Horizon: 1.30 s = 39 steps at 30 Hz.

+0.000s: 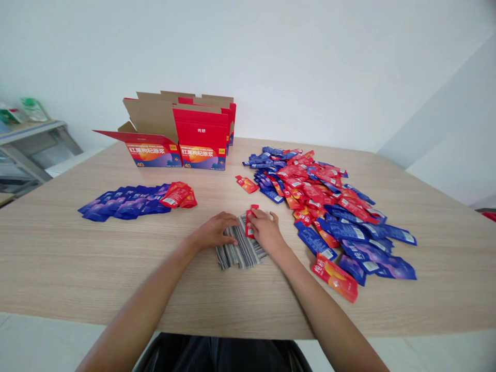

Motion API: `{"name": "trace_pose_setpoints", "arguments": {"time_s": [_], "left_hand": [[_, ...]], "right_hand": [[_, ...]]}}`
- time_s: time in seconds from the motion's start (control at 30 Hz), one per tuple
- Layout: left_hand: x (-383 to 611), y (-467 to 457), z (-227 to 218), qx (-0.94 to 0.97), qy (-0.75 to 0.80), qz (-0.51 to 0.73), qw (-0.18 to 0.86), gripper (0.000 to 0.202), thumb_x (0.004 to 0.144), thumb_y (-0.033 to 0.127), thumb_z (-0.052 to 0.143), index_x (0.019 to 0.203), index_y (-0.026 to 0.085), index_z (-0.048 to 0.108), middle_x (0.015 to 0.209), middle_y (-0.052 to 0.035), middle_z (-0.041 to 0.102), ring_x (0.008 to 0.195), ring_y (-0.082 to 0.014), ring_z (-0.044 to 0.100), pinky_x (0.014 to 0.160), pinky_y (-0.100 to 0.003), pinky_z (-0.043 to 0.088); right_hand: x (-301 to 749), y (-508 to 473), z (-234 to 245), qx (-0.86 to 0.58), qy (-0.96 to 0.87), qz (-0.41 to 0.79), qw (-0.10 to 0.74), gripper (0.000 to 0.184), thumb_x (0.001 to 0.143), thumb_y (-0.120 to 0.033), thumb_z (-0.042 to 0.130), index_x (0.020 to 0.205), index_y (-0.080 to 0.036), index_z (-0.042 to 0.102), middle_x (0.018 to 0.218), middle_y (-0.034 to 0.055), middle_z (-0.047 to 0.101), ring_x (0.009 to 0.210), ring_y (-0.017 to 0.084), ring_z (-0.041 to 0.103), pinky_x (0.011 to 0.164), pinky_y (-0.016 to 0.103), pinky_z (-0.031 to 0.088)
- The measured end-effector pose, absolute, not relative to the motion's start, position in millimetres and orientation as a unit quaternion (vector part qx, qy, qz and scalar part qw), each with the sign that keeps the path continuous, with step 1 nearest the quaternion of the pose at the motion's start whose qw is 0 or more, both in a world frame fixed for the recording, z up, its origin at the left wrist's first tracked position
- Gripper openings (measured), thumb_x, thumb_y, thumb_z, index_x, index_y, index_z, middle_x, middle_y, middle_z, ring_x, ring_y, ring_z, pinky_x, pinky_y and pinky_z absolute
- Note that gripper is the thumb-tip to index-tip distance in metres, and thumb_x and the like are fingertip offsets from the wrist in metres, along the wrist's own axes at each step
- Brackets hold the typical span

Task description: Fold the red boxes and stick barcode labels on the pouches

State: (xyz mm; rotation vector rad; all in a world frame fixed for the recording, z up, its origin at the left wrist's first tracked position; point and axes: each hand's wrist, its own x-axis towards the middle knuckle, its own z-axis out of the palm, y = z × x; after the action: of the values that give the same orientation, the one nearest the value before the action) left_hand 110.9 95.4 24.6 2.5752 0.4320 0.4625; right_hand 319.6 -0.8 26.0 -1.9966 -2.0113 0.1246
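Observation:
A small striped grey cloth [244, 249] lies crumpled on the table in front of me. My left hand [217, 230] rests on its left edge, thumb and fingers apart. On top of the cloth is a red sachet [249, 227], with the fingers of my right hand [266, 231] closed on its right side. My right fingertips are partly hidden. To the left lies a fanned row of blue sachets [129, 201], with a few red sachets [179, 195] at its right end.
A big heap of red and blue sachets [310, 191] spreads over the right of the wooden table [96, 274]. One red sachet [247, 184] lies apart. Several red cartons [202, 137] with raised flaps stand at the back left, before a white wall.

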Motion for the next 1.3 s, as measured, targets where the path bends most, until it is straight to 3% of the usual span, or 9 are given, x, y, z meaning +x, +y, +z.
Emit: {"name": "trace_pose_setpoints", "arguments": {"time_s": [0.13,0.3,0.5,0.63,0.8,0.9,1.07,1.2,1.3], "left_hand": [[112.5,93.0,23.5,0.947,0.136,0.185,0.223,0.04,0.087,0.041,0.073,0.12,0.018,0.067,0.124,-0.0112,0.067,0.117,-0.0255,0.059,0.104,-0.039,0.045],[116.3,88.2,20.1,0.945,0.177,0.194,0.193,0.041,0.094,0.033,0.064,0.132,0.018,0.057,0.127,-0.0117,0.065,0.119,-0.0262,0.057,0.107,-0.042,0.042],[116.6,89.9,24.0,0.955,0.179,0.159,0.173,0.031,0.09,0.033,0.068,0.117,0.018,0.068,0.122,-0.0111,0.065,0.116,-0.0265,0.057,0.105,-0.04,0.044],[114.1,93.2,23.9,0.955,0.175,0.155,0.183,0.034,0.088,0.034,0.071,0.119,0.02,0.07,0.126,-0.011,0.064,0.117,-0.0273,0.057,0.105,-0.042,0.045],[113.2,92.8,21.4,0.953,0.179,0.16,0.185,0.034,0.089,0.034,0.071,0.119,0.02,0.071,0.128,-0.0102,0.064,0.12,-0.0266,0.057,0.108,-0.042,0.043],[113.1,91.1,24.7,0.953,0.183,0.157,0.186,0.035,0.089,0.036,0.07,0.12,0.02,0.069,0.127,-0.0103,0.065,0.119,-0.0259,0.058,0.107,-0.04,0.043],[105.4,92.7,32.0,0.956,0.202,0.107,0.185,0.056,0.088,0.045,0.069,0.135,0.017,0.058,0.138,-0.0135,0.06,0.13,-0.0299,0.051,0.114,-0.045,0.037],[95.1,99.8,31.2,0.948,0.251,0.055,0.189,0.084,0.077,0.061,0.075,0.145,0.018,0.048,0.151,-0.0148,0.048,0.142,-0.0348,0.037,0.119,-0.05,0.027],[90.8,104.1,27.8,0.944,0.262,0.027,0.197,0.096,0.07,0.066,0.077,0.148,0.021,0.044,0.155,-0.0139,0.043,0.147,-0.0356,0.03,0.122,-0.05,0.023]], "right_hand": [[322.0,-10.2,29.4,-0.628,-0.762,0.087,0.134,0.04,0.095,-0.011,0.048,0.128,-0.021,0.067,0.149,0.013,0.052,0.143,0.03,0.039,0.113,0.051,0.033],[314.8,-29.5,38.2,-0.52,-0.824,0.129,0.183,0.033,0.093,-0.011,0.052,0.113,-0.024,0.075,0.135,0.009,0.063,0.135,0.024,0.048,0.113,0.043,0.036],[315.6,-13.2,35.8,-0.673,-0.721,0.07,0.148,0.03,0.095,-0.021,0.056,0.119,-0.028,0.073,0.15,0.012,0.052,0.139,0.031,0.044,0.114,0.058,0.024],[322.1,-5.4,37.0,-0.756,-0.645,0.007,0.106,0.037,0.098,-0.026,0.052,0.132,-0.028,0.066,0.157,0.0143,0.041,0.142,0.034,0.039,0.115,0.059,0.017],[334.0,-11.5,36.8,-0.799,-0.591,0.008,0.115,0.048,0.1,-0.043,0.05,0.142,-0.02,0.054,0.128,0.0184,0.065,0.122,0.033,0.056,0.108,0.055,0.028],[338.7,-11.7,33.7,-0.768,-0.61,0.038,0.194,0.05,0.095,-0.035,0.058,0.141,-0.019,0.054,0.118,0.0148,0.067,0.114,0.031,0.058,0.102,0.047,0.038],[318.5,-14.4,29.0,-0.687,-0.621,0.06,0.373,0.057,0.086,-0.024,0.067,0.141,-0.016,0.052,0.108,0.0102,0.063,0.097,0.025,0.06,0.092,0.039,0.049],[289.9,-28.6,31.3,-0.604,-0.725,0.074,0.323,0.034,0.091,-0.026,0.065,0.124,-0.02,0.065,0.109,0.01,0.061,0.101,0.025,0.058,0.092,0.038,0.049],[278.7,-37.4,34.1,-0.569,-0.779,0.065,0.254,0.036,0.089,-0.038,0.07,0.118,-0.017,0.068,0.112,0.0126,0.06,0.105,0.028,0.056,0.093,0.042,0.048]]}}
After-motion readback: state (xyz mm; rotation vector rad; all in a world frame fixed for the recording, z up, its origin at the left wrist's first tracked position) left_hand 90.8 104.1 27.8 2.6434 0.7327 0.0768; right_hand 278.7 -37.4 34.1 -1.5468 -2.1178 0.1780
